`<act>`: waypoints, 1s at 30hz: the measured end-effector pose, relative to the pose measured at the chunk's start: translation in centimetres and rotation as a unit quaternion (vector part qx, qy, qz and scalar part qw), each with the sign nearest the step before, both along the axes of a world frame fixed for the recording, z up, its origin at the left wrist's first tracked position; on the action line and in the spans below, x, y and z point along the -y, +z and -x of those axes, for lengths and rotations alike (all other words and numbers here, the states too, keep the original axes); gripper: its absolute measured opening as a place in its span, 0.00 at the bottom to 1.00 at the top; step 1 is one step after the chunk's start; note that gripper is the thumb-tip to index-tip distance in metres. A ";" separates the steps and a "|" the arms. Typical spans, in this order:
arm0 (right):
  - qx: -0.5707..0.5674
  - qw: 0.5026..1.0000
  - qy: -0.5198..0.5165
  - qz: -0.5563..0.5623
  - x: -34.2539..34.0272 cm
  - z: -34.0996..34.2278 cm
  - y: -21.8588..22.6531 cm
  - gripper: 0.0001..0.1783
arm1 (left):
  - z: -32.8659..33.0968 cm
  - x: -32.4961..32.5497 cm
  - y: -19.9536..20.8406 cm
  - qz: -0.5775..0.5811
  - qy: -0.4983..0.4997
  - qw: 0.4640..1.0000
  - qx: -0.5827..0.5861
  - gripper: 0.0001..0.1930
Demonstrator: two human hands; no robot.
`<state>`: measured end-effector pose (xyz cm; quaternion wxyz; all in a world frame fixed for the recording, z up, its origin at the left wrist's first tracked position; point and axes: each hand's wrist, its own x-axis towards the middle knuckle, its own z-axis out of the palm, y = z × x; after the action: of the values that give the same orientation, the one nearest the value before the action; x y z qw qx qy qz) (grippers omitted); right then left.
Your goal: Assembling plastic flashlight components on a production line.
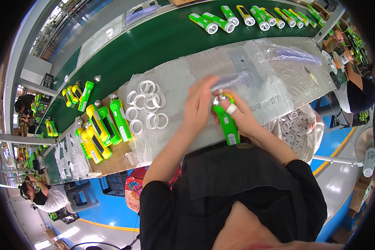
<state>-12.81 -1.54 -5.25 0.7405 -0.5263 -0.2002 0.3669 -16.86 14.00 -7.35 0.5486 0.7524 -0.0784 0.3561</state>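
My right hand [242, 120] is closed around a green flashlight [228, 127], its reflector end up and tilted away from me. A white ring [231, 109] sits at the fingers of that hand, beside the flashlight's head. My left hand [198, 102], slightly blurred, is just left of the reflector with its fingers stretched out; nothing shows in it. Beyond both hands lies a row of clear round lenses [237, 79], close to the left fingertips. Several loose white rings [139, 101] are spread on the covered worktop to the left.
Green and yellow flashlights [99, 129] lie at left on cardboard [131, 157]. More finished-looking flashlights [260, 20] line the green belt [154, 48] at the back. A bag of white rings [293, 131] hangs at right. Plastic film [293, 56] lies far right; people sit at both sides.
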 end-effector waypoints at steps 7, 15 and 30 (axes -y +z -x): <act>0.026 0.999 -0.041 -0.013 1.8 -1.1 0.1 0.23 | -3.7 -2.6 -4.9 -0.276 0.114 0.942 -0.151 0.27; 0.027 1.000 -0.015 -0.001 1.7 -1.1 0.5 0.26 | -0.9 -1.6 -0.6 -0.067 0.014 0.990 -0.122 0.24; 0.062 0.989 0.133 0.027 0.3 0.6 0.2 0.21 | 4.4 0.1 0.5 -0.125 -0.046 0.991 0.002 0.18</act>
<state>-13.45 -1.84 -5.03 0.6568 -0.5363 -0.3045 0.4339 -21.22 13.88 -6.83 0.4656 0.8100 -0.1585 0.3193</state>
